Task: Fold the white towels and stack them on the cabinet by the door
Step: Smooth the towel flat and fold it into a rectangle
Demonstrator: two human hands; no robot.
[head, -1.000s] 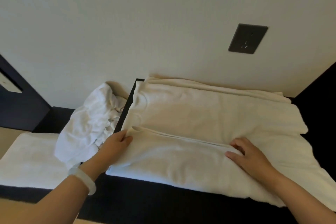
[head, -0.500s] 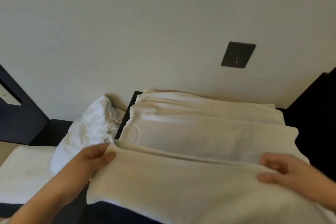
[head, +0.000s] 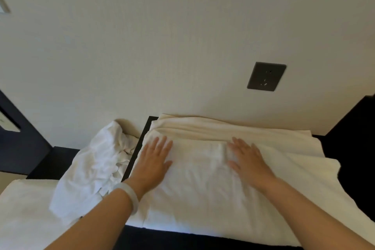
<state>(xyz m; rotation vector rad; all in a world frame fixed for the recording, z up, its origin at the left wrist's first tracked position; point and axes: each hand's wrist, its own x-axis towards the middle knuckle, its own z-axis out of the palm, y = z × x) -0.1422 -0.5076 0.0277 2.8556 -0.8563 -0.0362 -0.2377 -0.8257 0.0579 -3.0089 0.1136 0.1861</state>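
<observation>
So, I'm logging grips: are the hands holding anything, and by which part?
Nothing is held: the left hand and right hand press flat, fingers straight, on top of the folded towel.

Nothing legible anywhere — the dark wall plate (head: 266,76) carries only faint marks, no letters or numbers.

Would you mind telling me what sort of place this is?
Probably a hotel or guest room: white towels lie folded on a dark cabinet against a plain wall with a dark socket plate, beside a crumpled white cloth.
</observation>
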